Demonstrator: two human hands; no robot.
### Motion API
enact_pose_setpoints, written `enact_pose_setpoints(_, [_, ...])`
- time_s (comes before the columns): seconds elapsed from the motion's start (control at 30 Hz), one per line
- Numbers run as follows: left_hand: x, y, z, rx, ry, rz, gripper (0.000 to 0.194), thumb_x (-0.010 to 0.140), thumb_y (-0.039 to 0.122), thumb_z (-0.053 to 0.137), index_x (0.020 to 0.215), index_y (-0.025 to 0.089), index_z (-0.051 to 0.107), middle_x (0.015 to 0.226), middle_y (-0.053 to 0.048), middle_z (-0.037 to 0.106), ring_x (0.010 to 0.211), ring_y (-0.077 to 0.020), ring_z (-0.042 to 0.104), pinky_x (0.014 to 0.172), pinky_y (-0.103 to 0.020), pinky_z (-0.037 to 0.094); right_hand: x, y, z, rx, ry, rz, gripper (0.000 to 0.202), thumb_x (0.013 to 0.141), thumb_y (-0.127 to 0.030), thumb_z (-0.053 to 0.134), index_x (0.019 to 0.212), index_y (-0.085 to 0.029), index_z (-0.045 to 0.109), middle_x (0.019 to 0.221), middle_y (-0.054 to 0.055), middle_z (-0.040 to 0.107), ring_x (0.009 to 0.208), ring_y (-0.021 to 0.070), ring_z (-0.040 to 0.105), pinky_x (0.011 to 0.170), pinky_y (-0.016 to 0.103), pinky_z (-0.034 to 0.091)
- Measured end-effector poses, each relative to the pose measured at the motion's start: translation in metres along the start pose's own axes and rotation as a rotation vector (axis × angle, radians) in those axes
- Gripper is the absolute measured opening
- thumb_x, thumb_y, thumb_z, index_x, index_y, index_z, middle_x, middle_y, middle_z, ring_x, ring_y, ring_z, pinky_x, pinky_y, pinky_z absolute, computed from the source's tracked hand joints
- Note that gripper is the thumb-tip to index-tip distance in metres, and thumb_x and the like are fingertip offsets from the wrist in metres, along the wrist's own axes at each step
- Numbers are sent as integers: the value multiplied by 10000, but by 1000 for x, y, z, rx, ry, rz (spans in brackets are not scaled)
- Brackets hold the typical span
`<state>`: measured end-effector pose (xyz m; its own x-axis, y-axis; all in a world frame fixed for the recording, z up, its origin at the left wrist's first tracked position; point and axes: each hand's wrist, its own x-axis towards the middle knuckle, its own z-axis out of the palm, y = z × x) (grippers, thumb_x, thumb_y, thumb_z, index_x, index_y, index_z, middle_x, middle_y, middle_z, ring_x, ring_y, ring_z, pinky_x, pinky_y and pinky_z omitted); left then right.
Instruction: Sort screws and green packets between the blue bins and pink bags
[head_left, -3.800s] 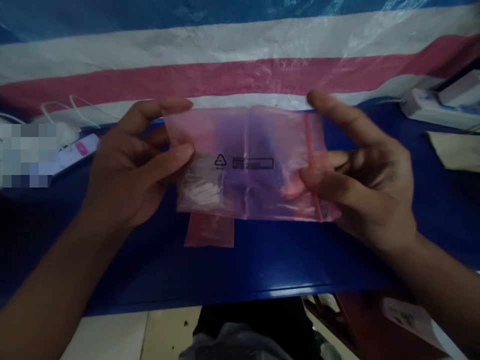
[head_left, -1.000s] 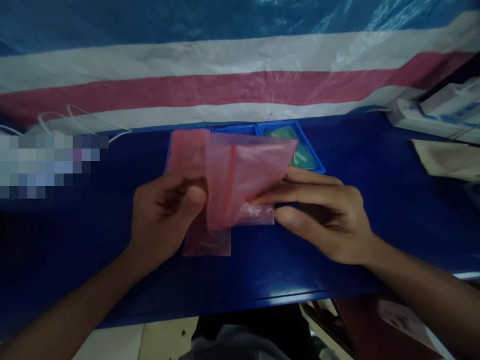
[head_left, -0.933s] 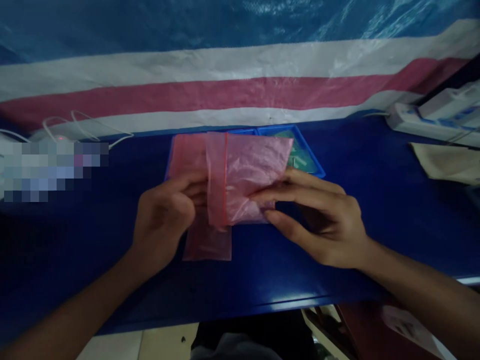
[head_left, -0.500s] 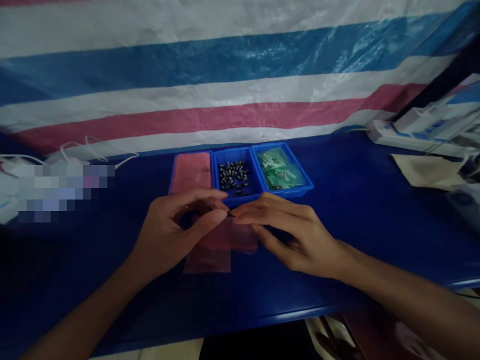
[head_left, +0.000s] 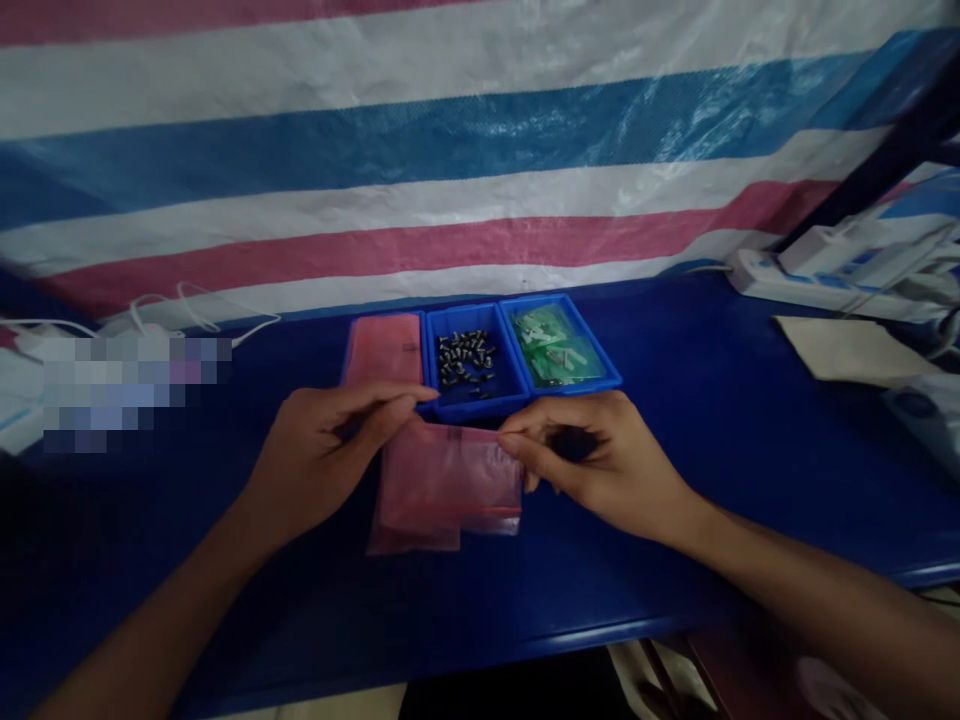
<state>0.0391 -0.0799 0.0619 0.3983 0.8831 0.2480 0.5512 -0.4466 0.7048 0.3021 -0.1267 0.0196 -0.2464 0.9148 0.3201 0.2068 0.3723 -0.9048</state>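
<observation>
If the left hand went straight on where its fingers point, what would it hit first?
The left hand would probably meet the front wall of the middle blue bin; depth is unclear, so it might pass above.

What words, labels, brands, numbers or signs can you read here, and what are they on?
None can be read for certain.
Pink bag pinched by the right hand: a small dark print at its top edge, too blurred to read.
Pink bags in the left compartment: a small dark mark, too small to read.
Green bags: no legible lettering.
</observation>
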Motion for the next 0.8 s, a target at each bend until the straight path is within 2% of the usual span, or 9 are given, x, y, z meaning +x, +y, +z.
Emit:
enact_pose_setpoints(0.13, [0, 0, 5, -287, -72, -25, 432, 857, 560, 858, 1150, 244, 822, 975, -49, 844, 751, -217, 788, 585, -225, 606, 3, 0, 2, 310, 51, 84, 196, 976, -344, 797, 933, -156, 759, 685, 1, 770, 505, 116, 717, 505, 180, 575])
enact_pose_setpoints(0.2, [3, -9, 1, -375, 11, -20, 393, 811, 487, 930, 1107, 255, 816, 952, -33, 842, 743, -205, 785, 602, -223, 620, 3, 1, 3, 385, 29, 71, 218, 1005, -367, 771, 1050, -155, 742, 789, 29, 815, 608, 148, 782, 560, 205, 623])
enact_pose_setpoints(0.3, [23, -34, -21, -347, 236, 15, 470, 814, 488, 940, 1219, 294, 801, 991, -1, 846, 784, -187, 779, 631, -216, 627, 1, 3, 7, 233, -50, 18, 257, 1070, -339, 670, 1240, -152, 715, 955, 76, 847, 747, 160, 817, 611, 230, 642])
enact_pose_setpoints(0.37, [46, -51, -41, -199, 257, 109, 529, 826, 590, 895, 1238, 272, 806, 982, 2, 847, 767, -188, 761, 616, -235, 627, -2, 7, 10, -34, -106, -134, 204, 1079, -253, 631, 1204, -141, 747, 967, 82, 839, 796, 157, 807, 685, 249, 645])
enact_pose_setpoints(0.47, [80, -61, -60, 30, 170, 150, 500, 812, 660, 848, 1111, 258, 844, 1071, -4, 843, 1031, -270, 773, 1005, -401, 653, -6, 11, 16, -318, -256, -385, 228, 1081, -199, 603, 1218, -115, 764, 1161, 127, 821, 1061, 199, 802, 959, 332, 656])
enact_pose_setpoints(0.53, [87, -56, -58, 122, 155, 177, 492, 790, 649, 842, 1092, 260, 846, 1199, -3, 817, 1267, -311, 697, 1273, -502, 466, -8, 14, 20, -396, -410, -465, 342, 1094, -289, 619, 1370, -114, 720, 1477, 197, 698, 1422, 268, 657, 1200, 418, 554])
enact_pose_setpoints(0.6, [81, -48, -47, 237, 102, 224, 507, 869, 651, 749, 1170, 251, 831, 1305, -29, 783, 1339, -340, 656, 1313, -576, 391, -11, 15, 26, -463, -540, -486, 489, 1097, -426, 630, 1510, -165, 651, 1697, 231, 471, 1640, 339, 379, 1327, 508, 404])
enact_pose_setpoints(0.67, [67, -42, -36, 348, -13, 273, 557, 932, 645, 704, 1314, 248, 787, 1408, -83, 747, 1372, -388, 629, 1288, -637, 397, -12, 16, 30, -534, -612, -487, 560, 1097, -517, 603, 1573, -221, 606, 1752, 230, 365, 1673, 373, 269, 1345, 552, 359])
enact_pose_setpoints(0.8, [51, -46, -36, 375, -234, 334, 424, 1024, 545, 612, 1324, 299, 784, 1406, -56, 757, 1419, -390, 609, 1265, -655, 409, -12, 16, 32, -678, -597, -514, 421, 1128, -427, 561, 1454, -189, 684, 1631, 167, 579, 1565, 307, 512, 1284, 481, 462])
